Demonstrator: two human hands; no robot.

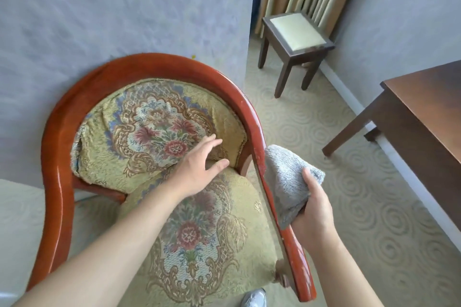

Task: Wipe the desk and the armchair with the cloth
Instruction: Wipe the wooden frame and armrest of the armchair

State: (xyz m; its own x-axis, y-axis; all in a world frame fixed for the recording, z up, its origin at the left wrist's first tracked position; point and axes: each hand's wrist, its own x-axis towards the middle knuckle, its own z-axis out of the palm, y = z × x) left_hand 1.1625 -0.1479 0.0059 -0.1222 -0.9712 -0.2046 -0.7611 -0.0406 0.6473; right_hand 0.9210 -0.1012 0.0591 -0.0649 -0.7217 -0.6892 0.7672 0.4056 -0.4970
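While the right hand (314, 209) bunches it against the outer side of the near armrest, the big red-lacquered wooden armchair with floral tapestry upholstery (65, 147) looks heavy, rigid and slick. Right of that grip, well apart, stands the dark brown wooden desk (421, 117). The fluffy grey cloth (284, 177) looks soft, light and best held gathered. Left hand (197, 172) hovers spread, holding nothing. No writing shows.

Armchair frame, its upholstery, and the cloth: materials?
Armchair frame: looks like wood under glossy reddish lacquer; it shows highlights and chipped patches on the right arm. Upholstery: woven floral tapestry-type fabric, frayed at the left edge. Cloth: grey plush, probably microfibre, gripped by the right hand.
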